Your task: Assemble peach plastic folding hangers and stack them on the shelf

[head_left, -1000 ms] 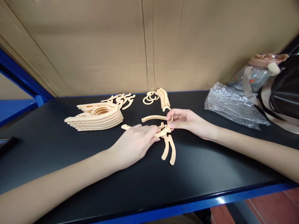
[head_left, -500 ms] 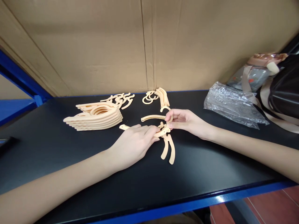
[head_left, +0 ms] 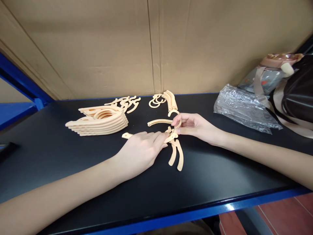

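My left hand (head_left: 143, 150) is closed on a cream hanger arm (head_left: 126, 135), whose ends show on both sides of the fingers. My right hand (head_left: 193, 125) pinches a curved cream hook (head_left: 180, 123) just above the arm's right end. Below that end, two curved cream pieces (head_left: 180, 156) lie splayed on the black table. A long curved arm (head_left: 159, 122) lies behind my left hand, its right end by my right fingertips. Another hook (head_left: 173, 112) rests just behind my right hand. Where hook and arm meet is partly hidden by fingers.
Stacked cream hangers (head_left: 97, 125) stand on the black table (head_left: 156, 202) at left. Behind are loose small pieces (head_left: 132, 103), hooks (head_left: 156, 101) and a bundle of arms (head_left: 170, 100). At right are clear plastic (head_left: 242, 109), a strapped bottle (head_left: 265, 76) and a black bag (head_left: 298, 88).
The hanger arm in my left hand has shifted slightly left, with more of its left end showing. My right hand keeps its pinch on the hook. The view has moved a little.
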Action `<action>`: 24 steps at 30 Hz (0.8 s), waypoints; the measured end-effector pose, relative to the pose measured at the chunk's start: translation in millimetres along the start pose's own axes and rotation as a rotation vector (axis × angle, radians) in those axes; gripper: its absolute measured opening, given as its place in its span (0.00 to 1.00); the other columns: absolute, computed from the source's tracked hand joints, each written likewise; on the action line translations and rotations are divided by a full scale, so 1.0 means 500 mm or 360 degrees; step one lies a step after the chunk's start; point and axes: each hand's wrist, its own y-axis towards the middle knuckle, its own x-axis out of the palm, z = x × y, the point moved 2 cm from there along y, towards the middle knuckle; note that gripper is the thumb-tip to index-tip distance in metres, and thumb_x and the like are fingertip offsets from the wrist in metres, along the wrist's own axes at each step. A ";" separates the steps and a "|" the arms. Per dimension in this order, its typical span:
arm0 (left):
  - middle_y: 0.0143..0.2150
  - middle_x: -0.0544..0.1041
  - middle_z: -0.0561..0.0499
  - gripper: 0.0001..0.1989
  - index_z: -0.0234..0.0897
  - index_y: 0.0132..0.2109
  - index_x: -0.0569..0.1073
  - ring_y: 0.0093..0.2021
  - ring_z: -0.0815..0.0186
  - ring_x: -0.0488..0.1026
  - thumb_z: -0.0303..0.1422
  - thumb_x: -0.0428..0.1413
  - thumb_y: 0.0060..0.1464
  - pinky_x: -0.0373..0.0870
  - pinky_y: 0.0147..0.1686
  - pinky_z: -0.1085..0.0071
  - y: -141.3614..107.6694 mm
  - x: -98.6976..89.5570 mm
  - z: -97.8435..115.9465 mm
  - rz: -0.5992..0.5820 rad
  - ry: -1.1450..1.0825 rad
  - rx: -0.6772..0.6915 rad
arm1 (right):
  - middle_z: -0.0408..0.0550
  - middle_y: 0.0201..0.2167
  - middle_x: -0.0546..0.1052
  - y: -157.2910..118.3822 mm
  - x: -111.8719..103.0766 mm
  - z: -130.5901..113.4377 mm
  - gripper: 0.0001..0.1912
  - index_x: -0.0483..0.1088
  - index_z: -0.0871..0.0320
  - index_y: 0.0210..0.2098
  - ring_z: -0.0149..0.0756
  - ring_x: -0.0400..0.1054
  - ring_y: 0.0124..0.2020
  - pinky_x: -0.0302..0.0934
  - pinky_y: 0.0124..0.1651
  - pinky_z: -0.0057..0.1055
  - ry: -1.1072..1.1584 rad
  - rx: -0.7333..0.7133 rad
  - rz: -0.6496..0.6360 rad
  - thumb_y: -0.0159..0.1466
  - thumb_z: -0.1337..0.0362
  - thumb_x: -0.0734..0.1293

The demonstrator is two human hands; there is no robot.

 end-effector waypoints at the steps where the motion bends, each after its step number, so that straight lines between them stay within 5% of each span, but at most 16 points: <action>1: 0.29 0.75 0.52 0.15 0.29 0.49 0.71 0.23 0.64 0.70 0.29 0.42 0.67 0.64 0.23 0.68 -0.001 0.000 0.002 0.0005 0.0049 0.0027 | 0.41 0.33 0.76 0.000 0.001 0.000 0.09 0.71 0.57 0.38 0.30 0.73 0.36 0.65 0.46 0.32 -0.0019 -0.0012 -0.0003 0.59 0.62 0.71; 6: 0.29 0.75 0.53 0.16 0.29 0.55 0.69 0.22 0.65 0.70 0.27 0.45 0.65 0.64 0.23 0.69 -0.002 0.003 0.004 -0.0031 0.0131 0.0034 | 0.43 0.34 0.77 0.000 0.005 0.002 0.09 0.71 0.58 0.38 0.31 0.73 0.37 0.66 0.46 0.32 -0.0056 -0.0015 -0.0016 0.60 0.61 0.70; 19: 0.40 0.80 0.49 0.14 0.34 0.50 0.70 0.34 0.63 0.79 0.31 0.43 0.65 0.69 0.25 0.72 -0.002 0.001 -0.002 -0.0113 -0.0145 -0.0253 | 0.43 0.32 0.77 0.006 0.006 0.005 0.10 0.70 0.58 0.37 0.33 0.73 0.36 0.67 0.45 0.35 -0.0167 -0.0069 -0.0046 0.61 0.57 0.69; 24: 0.37 0.79 0.51 0.13 0.37 0.53 0.65 0.28 0.64 0.76 0.32 0.43 0.63 0.65 0.23 0.72 -0.003 -0.001 -0.010 -0.0252 -0.0400 -0.0429 | 0.44 0.34 0.77 -0.007 0.013 -0.007 0.12 0.69 0.56 0.44 0.34 0.73 0.36 0.67 0.43 0.34 -0.0300 -0.0165 -0.0001 0.63 0.58 0.67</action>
